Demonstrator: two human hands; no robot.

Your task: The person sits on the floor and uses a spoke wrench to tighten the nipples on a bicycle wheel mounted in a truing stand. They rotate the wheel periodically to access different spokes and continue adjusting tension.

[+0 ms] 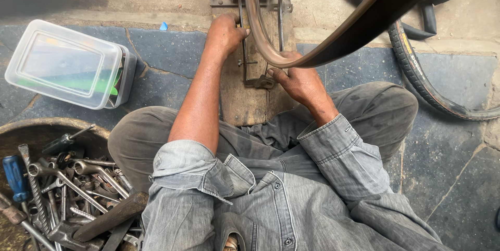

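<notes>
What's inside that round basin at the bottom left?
The basin holds a heap of metal tools: wrenches, a blue-handled screwdriver and a hammer. What lies beneath the heap is covered, and the frame edge cuts off the rest.

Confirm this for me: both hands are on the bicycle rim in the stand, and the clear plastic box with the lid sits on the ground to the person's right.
Wrong side. In the head view the clear plastic box lies to the person's left. The rest holds: the left hand and the right hand are both at the bicycle rim in the stand.
</notes>
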